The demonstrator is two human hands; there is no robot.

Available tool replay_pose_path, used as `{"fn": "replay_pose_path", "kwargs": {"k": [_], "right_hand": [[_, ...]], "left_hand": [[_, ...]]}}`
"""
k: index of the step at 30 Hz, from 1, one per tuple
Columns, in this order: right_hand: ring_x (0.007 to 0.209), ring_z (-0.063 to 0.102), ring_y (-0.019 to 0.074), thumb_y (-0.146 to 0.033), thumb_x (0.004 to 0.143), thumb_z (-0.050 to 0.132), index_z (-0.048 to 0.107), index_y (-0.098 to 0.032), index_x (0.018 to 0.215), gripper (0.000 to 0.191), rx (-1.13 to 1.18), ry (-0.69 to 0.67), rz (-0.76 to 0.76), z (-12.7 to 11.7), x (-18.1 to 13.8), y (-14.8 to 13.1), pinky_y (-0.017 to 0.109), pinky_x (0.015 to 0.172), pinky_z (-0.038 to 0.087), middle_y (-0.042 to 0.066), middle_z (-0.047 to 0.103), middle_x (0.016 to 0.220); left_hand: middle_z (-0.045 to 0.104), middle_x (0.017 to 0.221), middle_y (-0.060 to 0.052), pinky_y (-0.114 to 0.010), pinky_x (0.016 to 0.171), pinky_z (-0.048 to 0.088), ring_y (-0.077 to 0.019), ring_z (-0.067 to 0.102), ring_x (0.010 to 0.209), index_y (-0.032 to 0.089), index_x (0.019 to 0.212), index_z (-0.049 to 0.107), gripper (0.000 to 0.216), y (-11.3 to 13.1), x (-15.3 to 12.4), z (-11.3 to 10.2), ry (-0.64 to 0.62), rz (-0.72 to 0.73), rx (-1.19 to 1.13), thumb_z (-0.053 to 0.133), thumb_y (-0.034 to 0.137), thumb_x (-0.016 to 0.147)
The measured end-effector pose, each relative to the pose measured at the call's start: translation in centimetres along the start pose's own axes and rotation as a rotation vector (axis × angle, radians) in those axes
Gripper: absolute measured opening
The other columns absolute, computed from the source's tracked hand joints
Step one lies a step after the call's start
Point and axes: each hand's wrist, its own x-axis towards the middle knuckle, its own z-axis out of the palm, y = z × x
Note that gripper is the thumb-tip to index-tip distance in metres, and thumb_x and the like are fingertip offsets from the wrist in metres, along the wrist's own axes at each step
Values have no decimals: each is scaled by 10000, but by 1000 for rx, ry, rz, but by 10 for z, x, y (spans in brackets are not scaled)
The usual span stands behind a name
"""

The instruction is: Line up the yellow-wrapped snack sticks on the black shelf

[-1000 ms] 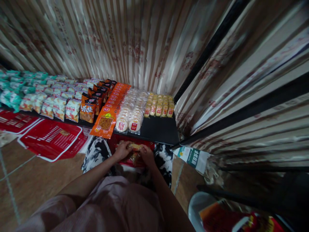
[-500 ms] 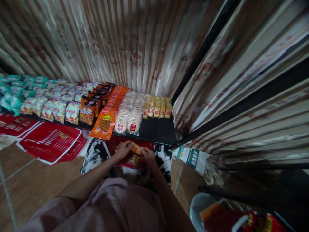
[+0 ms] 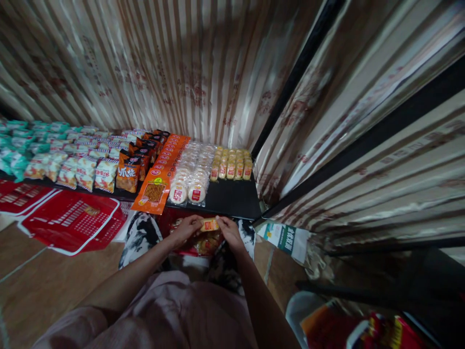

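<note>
My left hand [image 3: 186, 229] and my right hand [image 3: 229, 232] hold a small yellow snack packet [image 3: 209, 225] between them, one hand at each end. They are just above a red basket [image 3: 189, 252] with more yellow packets [image 3: 206, 244] in it, resting on my lap. Right in front lies a low black shelf [image 3: 232, 198]. On it stand rows of the same yellow packets [image 3: 232, 165], round white rice crackers [image 3: 191, 177], long orange packets [image 3: 160, 174] and dark orange bags [image 3: 131, 172].
White-red bags [image 3: 83, 169] and green bags [image 3: 22, 145] fill the shelf's left part. Red baskets [image 3: 72, 220] lie on the wood floor at left. A striped wall stands behind the shelf, black shelf posts at right. A white stool [image 3: 301, 310] with red packets stands at lower right.
Both hands have lifted one yellow packet out of the basket, up toward the shelf edge. The view has tilted slightly, so the shelf sits lower in the frame.
</note>
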Motion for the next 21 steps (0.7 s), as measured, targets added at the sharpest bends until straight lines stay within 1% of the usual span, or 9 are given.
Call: {"fn": "replay_pose_path", "kwargs": {"k": [3, 6, 8, 12, 16, 18, 21], "right_hand": [[574, 532, 137, -602, 689, 535, 626, -161, 701, 450, 4, 11, -25, -6, 1, -7, 234, 537, 399, 0, 604, 607], [601, 560, 145, -576, 681, 572, 625, -162, 718, 420, 85, 5, -57, -8, 0, -11, 242, 558, 430, 10, 627, 641], [655, 590, 159, -560, 673, 592, 626, -164, 774, 410, 144, 29, -71, -8, 0, -12, 252, 592, 459, 26, 650, 701], [792, 621, 176, -513, 652, 626, 591, -170, 973, 471, 237, 162, -79, -6, 2, -10, 280, 694, 499, 66, 655, 888], [822, 627, 173, -469, 641, 651, 527, -164, 1093, 559, 292, 213, -71, -6, 3, -7, 299, 741, 510, 86, 635, 968], [849, 631, 184, -476, 640, 650, 516, -167, 1108, 577, 301, 212, -59, -5, 1, -7, 300, 734, 515, 100, 631, 1009], [877, 639, 209, -506, 650, 627, 572, -179, 1003, 484, 278, 136, -64, -3, -4, -11, 310, 722, 519, 96, 658, 989]], "left_hand": [[557, 592, 32, -195, 503, 347, -83, 483, 502, 121, 927, 577, 304, 2, -3, 4, -78, -25, -21, 571, 319, 696], [570, 609, 28, -200, 522, 364, -84, 500, 519, 129, 929, 579, 314, 2, -4, 8, -103, -43, -27, 609, 316, 678], [572, 613, 27, -202, 537, 374, -85, 508, 529, 125, 938, 571, 324, 3, -3, 11, -84, -48, -66, 621, 301, 671], [587, 666, 19, -197, 551, 384, -78, 520, 558, 111, 927, 555, 312, 6, -4, 20, -17, -43, -195, 632, 244, 655], [595, 684, 19, -188, 564, 395, -71, 525, 577, 118, 895, 564, 280, 12, -6, 29, 16, -24, -275, 658, 229, 656], [606, 693, 15, -187, 581, 410, -72, 539, 590, 123, 892, 567, 256, 14, -7, 32, 27, -23, -301, 654, 214, 669], [629, 743, -4, -191, 613, 435, -83, 574, 634, 126, 906, 573, 229, 18, -6, 35, 51, -13, -315, 629, 191, 694]]}}
